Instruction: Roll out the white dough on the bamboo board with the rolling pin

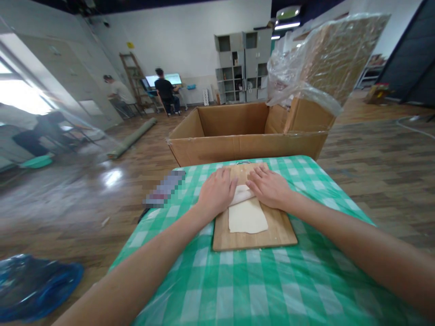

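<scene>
A flat sheet of pale dough (248,218) lies on a wooden cutting board (222,237). Across its far part runs a pale rolling pin (242,195), slightly tilted, its ends hidden under my palms. My left hand (218,190) rests over the pin's left end, fingers stretched forward. Over the right end lies my right hand (270,186), also flat, with its fingers extended toward the board's far edge. Both thumbs point inward above the pin. A little dough shows beyond the pin, between the hands.
A green-and-white checked cloth (234,285) covers the table. A blurred-out phone-like object (165,189) lies at its left edge. Behind the table stands a big open cardboard box (244,147). A blue plastic bag (37,285) is on the floor at left; people sit farther back.
</scene>
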A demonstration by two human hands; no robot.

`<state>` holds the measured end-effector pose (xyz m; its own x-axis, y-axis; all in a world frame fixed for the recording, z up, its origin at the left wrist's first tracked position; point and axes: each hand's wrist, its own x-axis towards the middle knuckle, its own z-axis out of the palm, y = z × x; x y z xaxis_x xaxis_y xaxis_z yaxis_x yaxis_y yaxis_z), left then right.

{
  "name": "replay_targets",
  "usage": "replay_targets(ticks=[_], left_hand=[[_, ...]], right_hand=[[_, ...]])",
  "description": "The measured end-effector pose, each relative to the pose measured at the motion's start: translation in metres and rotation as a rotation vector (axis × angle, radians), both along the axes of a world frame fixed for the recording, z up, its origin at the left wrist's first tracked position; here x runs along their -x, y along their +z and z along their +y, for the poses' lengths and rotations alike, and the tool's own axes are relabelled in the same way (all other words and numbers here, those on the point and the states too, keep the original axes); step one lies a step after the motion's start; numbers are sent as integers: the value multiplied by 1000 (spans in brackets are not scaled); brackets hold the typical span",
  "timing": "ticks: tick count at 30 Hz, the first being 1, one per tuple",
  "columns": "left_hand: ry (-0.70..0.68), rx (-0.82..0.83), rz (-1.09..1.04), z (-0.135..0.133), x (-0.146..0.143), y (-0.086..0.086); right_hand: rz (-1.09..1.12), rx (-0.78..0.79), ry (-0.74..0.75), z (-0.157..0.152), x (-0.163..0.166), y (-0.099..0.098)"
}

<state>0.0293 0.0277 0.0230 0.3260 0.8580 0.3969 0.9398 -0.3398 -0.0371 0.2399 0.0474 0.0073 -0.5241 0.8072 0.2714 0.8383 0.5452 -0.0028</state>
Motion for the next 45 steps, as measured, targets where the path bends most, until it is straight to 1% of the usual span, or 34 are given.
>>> replay_targets(ticks=[2, 4, 7, 9, 10, 11, 13, 15, 17, 21, 23, 25, 27, 29, 31, 33, 36, 37, 39, 40, 43, 45], left_hand=[[-27, 61, 13, -14, -2, -3], [-60, 99, 33, -33, -2, -7], [-115, 76, 72, -62, 2, -13], [-132, 72, 85, -73, 8, -15], [-132, 76, 90, -73, 12, -16], [-128, 85, 95, -70, 15, -17], [-114, 109, 107, -54, 18, -18], [-93, 125, 115, -29, 17, -19], [-68, 104, 118, -1, 14, -20], [-111, 100, 150, 46, 8, -21], [-107, 121, 119, 62, 7, -21], [-89, 134, 82, 74, 6, -19], [-71, 143, 69, 81, 6, -18], [-67, 156, 81, 83, 7, -16], [-72, 177, 97, 78, 8, -15], [-97, 179, 118, 65, 7, -16], [-140, 119, 145, 32, 3, -18], [-125, 101, 134, 19, 1, -19], [-48, 98, 62, -9, -3, -19], [-41, 117, 43, -22, -4, -19], [-108, 154, 47, -49, -3, -19], [-143, 170, 57, -52, 0, -18]], right_hand=[[-4, 20, 12, -19, -8, -1], [-6, 25, 52, -46, -19, -2], [16, 9, 117, -89, -34, -3], [32, 18, 126, -105, -38, -4], [38, 25, 115, -107, -38, -5], [40, 33, 96, -104, -37, -5], [41, 42, 37, -88, -33, -6], [44, 31, -32, -61, -27, -6], [56, -13, -94, -32, -22, -4], [75, -134, -176, 19, -14, 0], [62, -133, -163, 39, -10, 0], [12, -93, -99, 54, -6, -2], [-39, -56, -29, 65, -2, -3], [-66, -39, 15, 70, 0, -4], [-80, -31, 42, 66, 1, -5], [-61, -35, 35, 53, -1, -5], [17, -61, -30, 20, -9, -6], [22, -57, -24, 7, -12, -6], [24, -35, 21, -20, -21, -5], [26, -26, 48, -33, -25, -5], [23, -24, 106, -64, -36, -2], [17, -26, 121, -73, -38, 0]])
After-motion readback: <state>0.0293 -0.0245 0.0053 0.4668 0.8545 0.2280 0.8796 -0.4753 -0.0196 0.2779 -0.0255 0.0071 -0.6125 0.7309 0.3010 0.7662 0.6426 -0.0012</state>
